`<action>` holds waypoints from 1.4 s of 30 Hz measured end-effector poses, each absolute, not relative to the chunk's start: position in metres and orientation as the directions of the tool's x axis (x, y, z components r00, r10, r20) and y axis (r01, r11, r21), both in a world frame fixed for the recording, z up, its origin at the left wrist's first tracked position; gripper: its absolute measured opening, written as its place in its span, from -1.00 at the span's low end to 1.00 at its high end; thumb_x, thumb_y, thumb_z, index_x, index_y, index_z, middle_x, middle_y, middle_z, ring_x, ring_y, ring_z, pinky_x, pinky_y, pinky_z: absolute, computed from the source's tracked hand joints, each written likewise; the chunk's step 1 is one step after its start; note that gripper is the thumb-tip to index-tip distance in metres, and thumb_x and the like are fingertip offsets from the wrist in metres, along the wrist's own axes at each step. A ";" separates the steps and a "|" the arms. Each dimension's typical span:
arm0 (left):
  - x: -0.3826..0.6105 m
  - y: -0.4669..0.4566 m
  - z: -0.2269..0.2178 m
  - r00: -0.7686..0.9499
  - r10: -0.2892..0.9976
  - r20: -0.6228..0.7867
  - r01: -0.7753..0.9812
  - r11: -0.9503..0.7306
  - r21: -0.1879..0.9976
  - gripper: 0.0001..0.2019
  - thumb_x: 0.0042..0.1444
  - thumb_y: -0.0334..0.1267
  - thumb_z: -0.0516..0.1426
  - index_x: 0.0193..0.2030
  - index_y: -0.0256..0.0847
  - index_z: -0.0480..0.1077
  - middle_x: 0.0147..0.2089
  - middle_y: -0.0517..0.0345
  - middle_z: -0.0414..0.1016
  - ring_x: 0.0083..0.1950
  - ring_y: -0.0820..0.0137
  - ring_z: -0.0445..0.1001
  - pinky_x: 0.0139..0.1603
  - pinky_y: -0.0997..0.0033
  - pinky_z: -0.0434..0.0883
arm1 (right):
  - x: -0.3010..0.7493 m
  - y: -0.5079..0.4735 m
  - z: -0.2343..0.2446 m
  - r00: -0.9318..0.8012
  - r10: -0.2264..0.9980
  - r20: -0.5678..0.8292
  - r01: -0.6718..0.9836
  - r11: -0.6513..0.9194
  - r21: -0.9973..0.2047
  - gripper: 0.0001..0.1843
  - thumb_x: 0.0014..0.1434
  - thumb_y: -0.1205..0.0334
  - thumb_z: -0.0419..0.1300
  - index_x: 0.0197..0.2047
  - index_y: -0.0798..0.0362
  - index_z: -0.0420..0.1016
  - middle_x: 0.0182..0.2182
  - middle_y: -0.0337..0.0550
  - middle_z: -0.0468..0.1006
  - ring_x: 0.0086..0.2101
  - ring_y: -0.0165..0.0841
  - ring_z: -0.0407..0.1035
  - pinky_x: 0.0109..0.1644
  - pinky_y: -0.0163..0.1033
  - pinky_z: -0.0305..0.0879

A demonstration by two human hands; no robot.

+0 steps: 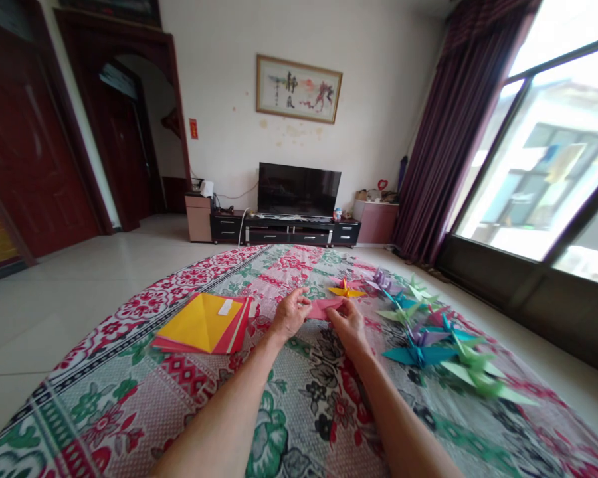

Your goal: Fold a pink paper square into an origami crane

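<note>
A small pink folded paper (323, 309) is held between my two hands, just above the patterned cloth. My left hand (290, 315) has its thumb and fingers closed at the paper's left end, with the index finger raised a little. At the right end, my right hand (349, 324) pinches the paper, its thumb lying on the near face. Close behind my right hand sits a yellow-orange paper crane (347, 290). To the left lies a stack of square papers (202, 323), a creased yellow sheet on top of red and pink ones, bearing a small white piece (225, 307).
Several folded cranes cluster on the right of the table, among them a blue crane (419, 354), a green crane (478, 368) and a purple crane (380, 280). The round table wears a floral tablecloth (179, 411). Beyond it stand a television (299, 191) and a low cabinet (279, 236).
</note>
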State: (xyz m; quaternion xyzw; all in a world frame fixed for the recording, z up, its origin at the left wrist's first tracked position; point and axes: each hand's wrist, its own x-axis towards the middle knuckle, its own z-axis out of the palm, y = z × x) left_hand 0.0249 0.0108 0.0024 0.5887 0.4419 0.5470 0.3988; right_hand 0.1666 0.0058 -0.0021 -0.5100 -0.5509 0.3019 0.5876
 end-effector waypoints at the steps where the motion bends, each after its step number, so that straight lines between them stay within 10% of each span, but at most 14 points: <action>1: 0.024 0.011 0.002 -0.007 0.941 0.337 0.168 -0.331 0.928 -0.62 -0.10 -0.37 0.11 -0.05 -0.22 0.36 -0.31 0.17 0.43 -0.52 0.57 0.29 -0.48 0.58 0.25 | 0.169 0.006 -0.002 0.222 0.898 0.380 0.286 0.312 -0.906 -0.54 -0.16 0.15 0.15 -0.14 0.14 0.40 -0.51 -0.19 0.51 -0.56 -0.40 0.33 -0.50 -0.32 0.24; 6: 0.024 0.011 -0.001 0.141 0.830 0.540 0.531 -0.524 0.666 -0.81 -0.05 -0.45 0.05 -0.42 -0.19 0.49 -0.38 0.11 0.46 -0.32 0.41 0.38 -0.21 0.46 0.30 | 0.181 0.003 -0.001 0.147 0.857 0.494 0.663 0.285 -0.693 -0.56 -0.12 0.25 0.07 -0.11 0.07 0.43 -0.63 -0.29 0.43 -0.58 -0.39 0.30 -0.44 -0.31 0.20; 15: 0.024 0.010 -0.004 0.369 0.786 0.496 0.702 -0.586 0.406 -0.72 0.04 -0.44 -0.02 -0.33 -0.15 0.52 -0.28 0.02 0.45 -0.20 0.30 0.34 -0.02 0.31 0.22 | 0.183 -0.003 -0.001 -0.092 0.758 0.645 0.764 0.469 -0.443 -0.69 -0.11 0.40 0.05 -0.28 0.03 0.51 -0.22 -0.09 0.48 -0.19 -0.26 0.35 -0.07 -0.18 0.24; 21: 0.022 0.008 -0.003 0.369 0.796 0.480 0.753 -0.559 0.348 -0.69 0.08 -0.42 -0.05 -0.26 -0.11 0.51 -0.23 0.11 0.44 -0.16 0.36 0.32 0.01 0.34 0.24 | 0.183 0.001 -0.009 -0.330 0.764 0.554 0.704 0.590 -0.395 -0.74 0.00 0.39 0.04 -0.36 0.01 0.55 -0.27 -0.15 0.52 -0.23 -0.34 0.37 -0.05 -0.22 0.23; 42: 0.016 0.000 0.007 0.160 0.887 0.433 0.897 -0.314 0.311 -0.75 0.13 -0.32 -0.05 -0.27 -0.16 0.46 -0.24 0.08 0.38 -0.23 0.40 0.36 -0.22 0.47 0.32 | 0.184 -0.001 -0.011 -0.346 0.781 0.520 0.760 0.558 -0.333 -0.78 0.04 0.24 0.12 -0.22 -0.03 0.50 -0.25 -0.13 0.46 -0.24 -0.34 0.35 -0.11 -0.25 0.25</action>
